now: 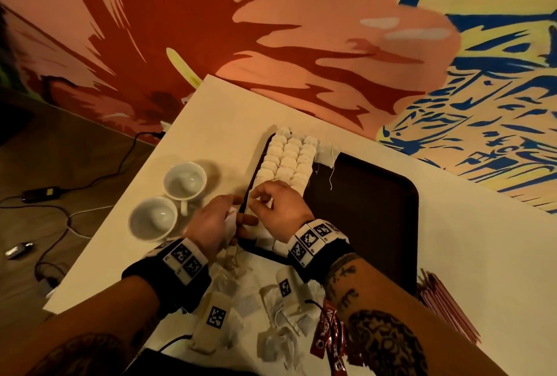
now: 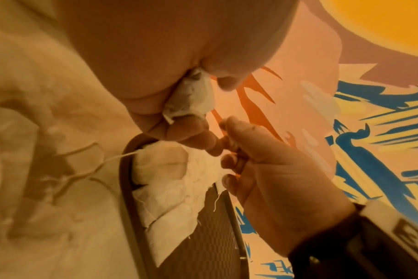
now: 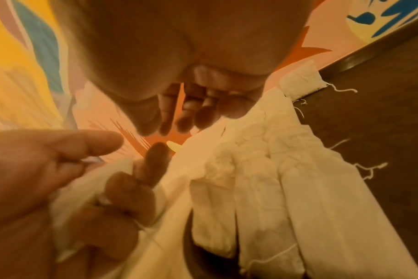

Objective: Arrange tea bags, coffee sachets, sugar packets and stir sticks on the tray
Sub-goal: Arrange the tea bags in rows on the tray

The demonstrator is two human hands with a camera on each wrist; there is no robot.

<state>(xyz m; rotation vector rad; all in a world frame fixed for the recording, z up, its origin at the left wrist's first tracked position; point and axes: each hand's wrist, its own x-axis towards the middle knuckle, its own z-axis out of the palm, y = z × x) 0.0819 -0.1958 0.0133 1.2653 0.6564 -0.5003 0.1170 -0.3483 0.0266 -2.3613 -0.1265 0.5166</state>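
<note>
A dark tray [image 1: 376,194] lies on the cream table, and rows of white tea bags [image 1: 291,158] fill its left part. My left hand [image 1: 221,218] hovers at the tray's near left rim and grips a small bunch of tea bags [image 1: 230,220]. The left wrist view shows one crumpled tea bag [image 2: 191,96] held in its curled fingers. My right hand [image 1: 266,203] hangs over the near end of the rows with loosely curled fingers. In the right wrist view those fingers [image 3: 186,117] hold nothing that I can see, just above the laid tea bags [image 3: 263,169].
Two empty white cups [image 1: 185,181] [image 1: 153,218] stand left of the tray. Loose tea bags [image 1: 277,342] lie between my forearms, with red sachets [image 1: 328,336] by my right arm. Red stir sticks [image 1: 446,306] lie at the table's right edge. Cables run across the floor on the left.
</note>
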